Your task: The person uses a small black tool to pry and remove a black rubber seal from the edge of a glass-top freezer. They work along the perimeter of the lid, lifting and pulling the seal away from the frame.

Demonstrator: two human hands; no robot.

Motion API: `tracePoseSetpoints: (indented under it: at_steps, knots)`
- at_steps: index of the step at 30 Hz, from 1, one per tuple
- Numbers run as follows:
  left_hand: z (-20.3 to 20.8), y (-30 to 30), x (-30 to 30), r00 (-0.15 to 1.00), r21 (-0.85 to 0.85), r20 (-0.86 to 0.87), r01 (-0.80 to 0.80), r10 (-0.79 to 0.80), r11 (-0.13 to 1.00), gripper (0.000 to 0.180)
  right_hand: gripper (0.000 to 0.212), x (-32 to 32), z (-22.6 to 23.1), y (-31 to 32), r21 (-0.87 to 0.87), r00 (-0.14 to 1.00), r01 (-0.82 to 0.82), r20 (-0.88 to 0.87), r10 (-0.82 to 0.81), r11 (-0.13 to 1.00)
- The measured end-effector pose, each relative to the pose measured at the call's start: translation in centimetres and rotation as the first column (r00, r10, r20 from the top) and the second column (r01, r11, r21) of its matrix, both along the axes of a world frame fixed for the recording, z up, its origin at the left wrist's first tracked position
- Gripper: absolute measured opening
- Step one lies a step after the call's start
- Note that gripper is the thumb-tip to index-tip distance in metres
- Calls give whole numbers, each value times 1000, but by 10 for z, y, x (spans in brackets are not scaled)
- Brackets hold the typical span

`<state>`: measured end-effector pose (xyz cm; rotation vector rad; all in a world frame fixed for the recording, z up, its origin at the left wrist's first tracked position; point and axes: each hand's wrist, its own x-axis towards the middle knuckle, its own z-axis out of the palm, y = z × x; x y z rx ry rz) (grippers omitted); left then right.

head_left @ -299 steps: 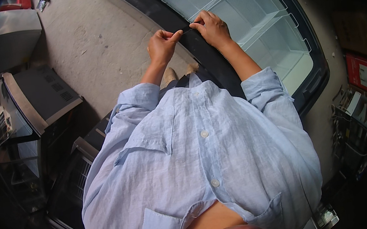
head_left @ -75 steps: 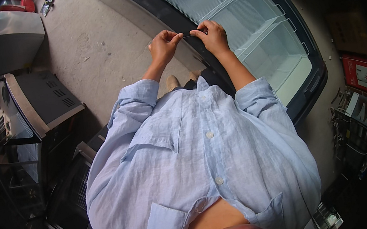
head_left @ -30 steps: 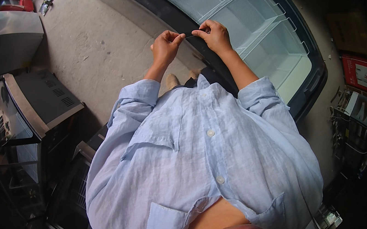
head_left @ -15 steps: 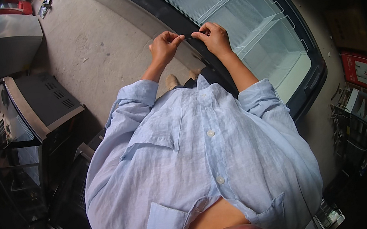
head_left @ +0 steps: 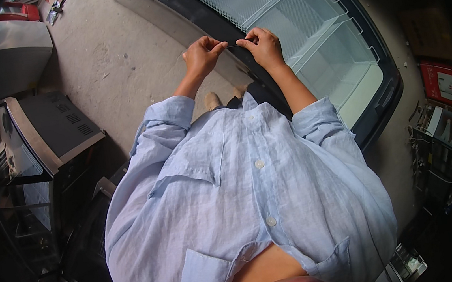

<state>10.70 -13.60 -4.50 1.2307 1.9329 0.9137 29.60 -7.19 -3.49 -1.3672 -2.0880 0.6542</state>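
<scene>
Between my two hands a thin strand, like a thread or fine wire, is stretched taut. My left hand pinches one end between thumb and forefinger. The other end is in the pinch of my right hand, where a small dark bit shows by the fingertips; its kind cannot be made out. Both hands are held up in front of my body, close to the dark rim of a chest freezer. White wire baskets line the freezer's inside.
At left stands a dark glass-fronted cabinet, with a white appliance beyond it. Concrete floor lies ahead. A red box and a clutter of dark metal parts stand at the right.
</scene>
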Motion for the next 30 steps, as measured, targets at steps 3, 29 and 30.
tracePoseSetpoints:
  at_steps: [3, 29, 30]
  knots:
    - [-5, 9, -7, 988, -69, 156, -1, 12, 998, 34, 36, -1, 4, 3, -61, 1000, 10, -12, -11, 998]
    - [-17, 0, -3, 984, -40, 176, -7, 14, 999, 38, 35, -1, 9, 2, -70, 1000, 10, 7, -9, 998]
    - [-15, 1, -2, 984, -26, 175, -12, 16, 1000, 37, 35, 0, 9, 1, -77, 1000, 4, 23, -2, 997]
